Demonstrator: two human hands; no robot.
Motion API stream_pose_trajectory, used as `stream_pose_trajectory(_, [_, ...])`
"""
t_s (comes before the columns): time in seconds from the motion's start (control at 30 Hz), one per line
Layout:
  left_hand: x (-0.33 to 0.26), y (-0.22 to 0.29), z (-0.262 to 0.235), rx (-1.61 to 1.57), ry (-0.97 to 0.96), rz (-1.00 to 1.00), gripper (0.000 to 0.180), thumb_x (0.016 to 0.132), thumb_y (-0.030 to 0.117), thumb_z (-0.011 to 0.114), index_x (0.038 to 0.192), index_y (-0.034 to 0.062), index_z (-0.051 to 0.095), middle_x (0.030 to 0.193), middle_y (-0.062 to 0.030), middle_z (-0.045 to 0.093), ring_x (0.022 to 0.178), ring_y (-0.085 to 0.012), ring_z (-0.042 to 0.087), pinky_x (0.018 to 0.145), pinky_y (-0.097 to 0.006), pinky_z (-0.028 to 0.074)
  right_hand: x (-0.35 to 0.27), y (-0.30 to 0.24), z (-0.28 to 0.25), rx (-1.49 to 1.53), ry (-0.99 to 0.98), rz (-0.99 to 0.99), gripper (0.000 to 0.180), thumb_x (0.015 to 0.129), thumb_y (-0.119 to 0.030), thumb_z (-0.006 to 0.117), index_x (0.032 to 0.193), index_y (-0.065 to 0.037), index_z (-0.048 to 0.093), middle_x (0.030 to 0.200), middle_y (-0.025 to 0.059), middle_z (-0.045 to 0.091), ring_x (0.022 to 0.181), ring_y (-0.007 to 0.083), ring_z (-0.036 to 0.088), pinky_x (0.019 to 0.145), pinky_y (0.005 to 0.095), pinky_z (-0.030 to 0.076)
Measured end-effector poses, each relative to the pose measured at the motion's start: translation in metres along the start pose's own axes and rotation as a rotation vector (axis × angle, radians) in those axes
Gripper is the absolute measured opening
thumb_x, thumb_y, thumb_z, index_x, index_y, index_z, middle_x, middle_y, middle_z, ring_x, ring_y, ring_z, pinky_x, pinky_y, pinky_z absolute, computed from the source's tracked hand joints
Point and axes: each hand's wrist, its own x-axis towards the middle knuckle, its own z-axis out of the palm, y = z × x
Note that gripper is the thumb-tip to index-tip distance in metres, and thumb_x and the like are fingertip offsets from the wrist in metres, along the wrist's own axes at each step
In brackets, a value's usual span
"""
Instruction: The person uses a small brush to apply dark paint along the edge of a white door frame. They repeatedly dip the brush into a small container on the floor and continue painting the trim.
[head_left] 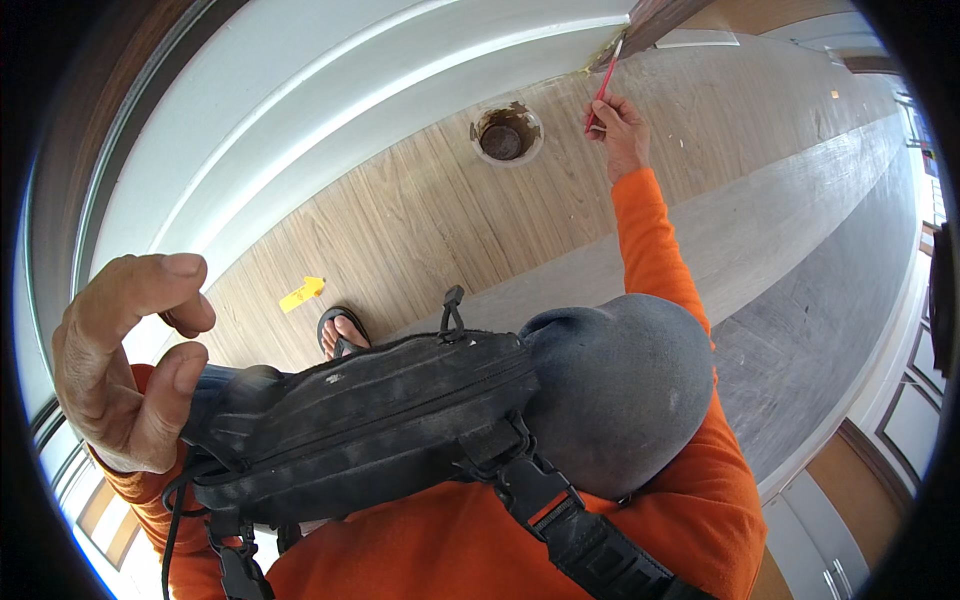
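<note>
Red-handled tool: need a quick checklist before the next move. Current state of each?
1. Tool held: ok. The right hand grips the red-handled tool.
2. Tip touching the dark brown frame: cannot tell. The pale tip is at its base; contact is too small to make out.
3. Left hand free: ok. Empty, thumb and fingers apart.
4. Round container upright: ok. On the floor, mouth up.
5. Container walls clean: not ok. Brown smears inside.
6. Sandalled foot clear of the container: ok. Well apart.
</note>
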Motion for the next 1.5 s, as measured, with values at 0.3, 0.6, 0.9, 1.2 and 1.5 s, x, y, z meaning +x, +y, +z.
stream_pose_trajectory(0.3, [0.0, 0.001, -0.001, 0.009, 0.002, -0.006, 0.045, 0.063, 0.003, 0.063, 0.107, 0.0003, 0.058, 0.079, -0.0117, 0.062, 0.059, -0.0162, 0.06, 0.054, -0.027, 0.047, -0.002, 0.005, 0.003, 0.003, -0.015, 0.015, 0.011, 0.087, -0.011, 0.058, 0.095, -0.004, 0.058, 0.079, 0.0041, 0.063, 0.065, 0.0108, 0.058, 0.054, 0.0233, 0.044])
stream_pose_trajectory(0.6, [0.001, 0.001, 0.0, 0.007, 0.0, -0.008, 0.044, 0.063, 0.003, 0.062, 0.107, -0.0001, 0.058, 0.08, -0.0122, 0.063, 0.059, -0.0159, 0.06, 0.054, -0.027, 0.047, -0.008, -0.002, 0.004, 0.037, 0.011, -0.011, 0.008, 0.087, -0.01, 0.056, 0.094, -0.004, 0.057, 0.077, 0.0036, 0.062, 0.066, 0.0108, 0.058, 0.055, 0.023, 0.044])
stream_pose_trajectory(0.9, [0.0, 0.001, 0.002, 0.002, 0.005, -0.027, 0.044, 0.063, 0.004, 0.063, 0.106, 0.0003, 0.058, 0.082, -0.0124, 0.063, 0.06, -0.0159, 0.06, 0.054, -0.027, 0.047, -0.006, 0.006, -0.002, -0.007, 0.007, 0.046, 0.009, 0.087, -0.01, 0.057, 0.094, -0.004, 0.056, 0.077, 0.0038, 0.062, 0.064, 0.0111, 0.057, 0.054, 0.0232, 0.044])
stream_pose_trajectory(1.2, [-0.002, 0.0, 0.001, 0.021, 0.015, -0.014, 0.044, 0.063, 0.004, 0.064, 0.106, 0.0007, 0.058, 0.081, -0.0122, 0.064, 0.058, -0.016, 0.06, 0.054, -0.028, 0.048, -0.007, 0.002, 0.004, 0.013, -0.012, 0.04, 0.011, 0.087, -0.011, 0.057, 0.096, -0.004, 0.057, 0.079, 0.0043, 0.063, 0.063, 0.0118, 0.057, 0.054, 0.024, 0.044])
stream_pose_trajectory(1.5, [-0.002, 0.005, -0.002, 0.016, 0.004, -0.023, 0.044, 0.062, 0.004, 0.063, 0.106, 0.0002, 0.058, 0.083, -0.0124, 0.064, 0.059, -0.0157, 0.06, 0.053, -0.027, 0.048, -0.011, 0.008, 0.007, 0.073, -0.027, 0.045, 0.011, 0.087, -0.011, 0.057, 0.096, -0.005, 0.057, 0.079, 0.0045, 0.063, 0.064, 0.0119, 0.058, 0.054, 0.0239, 0.044])
